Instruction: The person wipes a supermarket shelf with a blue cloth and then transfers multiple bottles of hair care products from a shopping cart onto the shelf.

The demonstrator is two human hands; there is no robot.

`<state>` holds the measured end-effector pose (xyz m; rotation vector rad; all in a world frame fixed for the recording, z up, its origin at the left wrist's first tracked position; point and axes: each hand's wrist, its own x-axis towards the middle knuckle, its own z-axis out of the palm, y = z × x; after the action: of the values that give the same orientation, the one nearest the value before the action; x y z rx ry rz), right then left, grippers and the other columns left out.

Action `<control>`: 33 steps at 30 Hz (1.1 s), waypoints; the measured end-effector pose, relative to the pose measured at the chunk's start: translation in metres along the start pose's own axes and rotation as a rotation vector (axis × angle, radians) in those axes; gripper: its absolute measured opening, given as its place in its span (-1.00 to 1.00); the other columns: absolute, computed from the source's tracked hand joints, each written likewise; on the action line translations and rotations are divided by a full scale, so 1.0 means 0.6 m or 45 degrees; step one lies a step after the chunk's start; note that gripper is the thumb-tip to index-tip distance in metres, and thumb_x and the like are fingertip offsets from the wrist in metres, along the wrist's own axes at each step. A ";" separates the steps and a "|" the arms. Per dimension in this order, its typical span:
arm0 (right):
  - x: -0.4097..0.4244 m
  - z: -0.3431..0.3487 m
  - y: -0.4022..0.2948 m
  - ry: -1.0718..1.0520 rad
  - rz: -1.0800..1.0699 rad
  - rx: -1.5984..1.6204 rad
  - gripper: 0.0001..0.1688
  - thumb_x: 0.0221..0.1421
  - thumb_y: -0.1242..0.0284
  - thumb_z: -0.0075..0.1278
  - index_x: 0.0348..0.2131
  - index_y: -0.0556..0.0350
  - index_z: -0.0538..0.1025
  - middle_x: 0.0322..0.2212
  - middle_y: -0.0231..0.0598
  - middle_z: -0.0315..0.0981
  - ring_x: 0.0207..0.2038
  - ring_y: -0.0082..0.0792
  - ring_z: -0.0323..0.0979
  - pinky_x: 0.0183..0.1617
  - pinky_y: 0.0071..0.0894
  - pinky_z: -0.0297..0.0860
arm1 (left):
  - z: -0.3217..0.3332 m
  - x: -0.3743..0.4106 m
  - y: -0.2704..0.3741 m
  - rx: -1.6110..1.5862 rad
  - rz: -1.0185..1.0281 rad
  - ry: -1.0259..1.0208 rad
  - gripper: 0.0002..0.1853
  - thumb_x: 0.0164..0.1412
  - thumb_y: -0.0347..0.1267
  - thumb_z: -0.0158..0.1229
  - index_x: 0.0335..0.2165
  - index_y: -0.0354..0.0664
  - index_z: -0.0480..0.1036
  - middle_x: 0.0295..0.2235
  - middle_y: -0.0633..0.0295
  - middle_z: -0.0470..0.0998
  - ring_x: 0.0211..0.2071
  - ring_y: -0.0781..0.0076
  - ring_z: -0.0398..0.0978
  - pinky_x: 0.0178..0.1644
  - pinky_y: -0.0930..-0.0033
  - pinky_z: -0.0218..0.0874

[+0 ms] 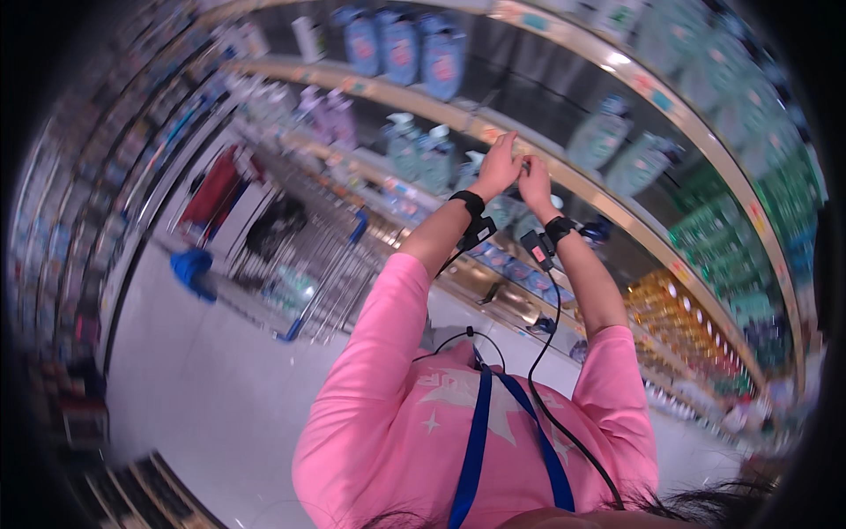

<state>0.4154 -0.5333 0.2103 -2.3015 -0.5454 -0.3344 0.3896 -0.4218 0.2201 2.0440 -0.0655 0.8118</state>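
My left hand [499, 168] reaches forward to the price-label strip [562, 173] along the front edge of a shelf. Close beside it on the right is my right hand [535, 184], its fingers bent near the left thumb. Blur and overlap hide whether anything small is between the fingers. Pale green pump bottles [436, 159] stand on the shelf below, left of my hands. Beyond the strip, clear green bottles [598, 132] stand on the shelf to the right. Both wrists wear black straps with small cabled boxes.
A wire shopping cart [324, 271] with blue corner pieces stands on the pale floor [218, 390] at left, bottles inside. Blue refill pouches [400, 49] are on an upper shelf. Amber bottles [674, 311] and green bottles [720, 244] line the right. A black cable [545, 370] hangs from my right wrist.
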 end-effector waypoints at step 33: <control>-0.429 1.118 -0.332 -2.131 -0.206 -0.179 -0.35 -0.18 0.23 0.04 -0.19 0.36 0.24 -0.27 0.17 0.34 -0.16 0.02 0.32 -0.10 -0.20 0.27 | -0.607 -0.670 -0.698 0.605 -2.096 0.480 -0.68 -0.12 -0.39 0.05 -0.34 -0.33 0.25 -0.31 -0.07 0.38 -0.26 -0.04 0.33 -0.18 0.12 0.18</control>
<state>0.1471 -0.0001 -0.2367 -2.1684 -1.4554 1.6667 0.0287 0.0019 -0.1799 1.5180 1.8666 0.0654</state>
